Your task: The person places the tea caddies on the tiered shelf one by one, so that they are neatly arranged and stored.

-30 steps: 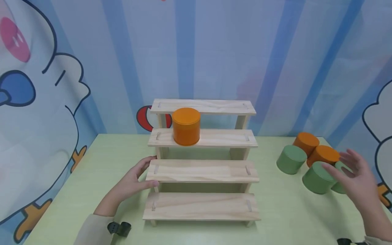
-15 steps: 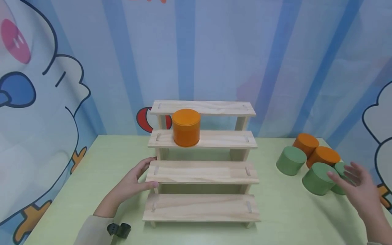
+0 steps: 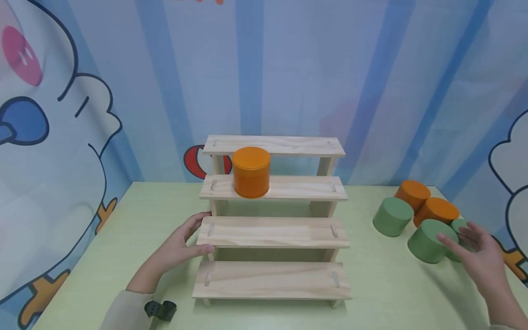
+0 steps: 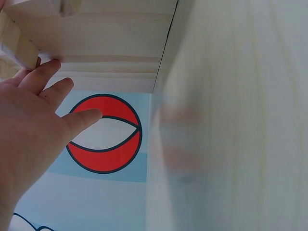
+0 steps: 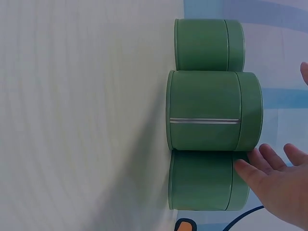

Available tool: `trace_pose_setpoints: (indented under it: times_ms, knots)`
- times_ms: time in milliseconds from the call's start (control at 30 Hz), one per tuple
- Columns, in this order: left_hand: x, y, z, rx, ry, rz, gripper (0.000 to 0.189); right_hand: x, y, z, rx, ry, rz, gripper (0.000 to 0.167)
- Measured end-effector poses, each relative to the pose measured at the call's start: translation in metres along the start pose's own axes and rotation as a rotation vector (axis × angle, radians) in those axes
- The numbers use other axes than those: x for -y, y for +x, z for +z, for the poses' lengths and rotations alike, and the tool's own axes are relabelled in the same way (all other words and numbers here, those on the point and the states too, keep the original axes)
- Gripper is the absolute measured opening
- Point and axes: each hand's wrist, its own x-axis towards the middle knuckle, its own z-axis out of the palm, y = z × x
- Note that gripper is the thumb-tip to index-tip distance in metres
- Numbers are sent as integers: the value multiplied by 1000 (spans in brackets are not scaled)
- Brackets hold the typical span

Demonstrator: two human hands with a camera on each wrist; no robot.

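A stepped wooden display shelf (image 3: 272, 231) with several tiers stands mid-table. My left hand (image 3: 177, 245) grips its left side at the second tier from the bottom, thumb in front and fingers behind; the left wrist view shows the outer fingers spread past the wood (image 4: 21, 43). One orange tin (image 3: 251, 176) sits on the tier below the top, left of its middle. At the right, my right hand (image 3: 480, 256) is beside the green tins, fingers parted and holding nothing. The nearer green tin (image 3: 431, 243) partly hides another green tin (image 5: 204, 180), which the fingertips overlap.
Two orange tins (image 3: 437, 211) and one more green tin (image 3: 393, 217) stand in the same cluster at the table's back right. A printed blue striped cloth (image 3: 288, 68) hangs behind the pale green table (image 3: 165, 201).
My right hand has drawn down and back slightly from over the green tins, and its fingers now lie beside the rear one. The left hand and shelf keep their place.
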Motion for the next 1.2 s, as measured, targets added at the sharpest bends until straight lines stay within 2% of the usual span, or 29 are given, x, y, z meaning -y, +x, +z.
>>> trace_pose_setpoints:
  times_ms: [167,433,700,1000,1200]
  knots:
    - [1,0,0,3,-4,-1,71,-21,14,6,7,2,-17,103]
    - [1,1,0,6,-2,-1,71,-1,3,2,79,49,47,106]
    - [0,0,0,5,-13,-10,71,-14,17,9,89,44,6,107]
    - [0,0,0,-2,-5,-12,71,31,-15,-4,212,73,-21,100]
    - [0,0,0,1,-6,-15,71,39,-18,-3,272,70,-26,102]
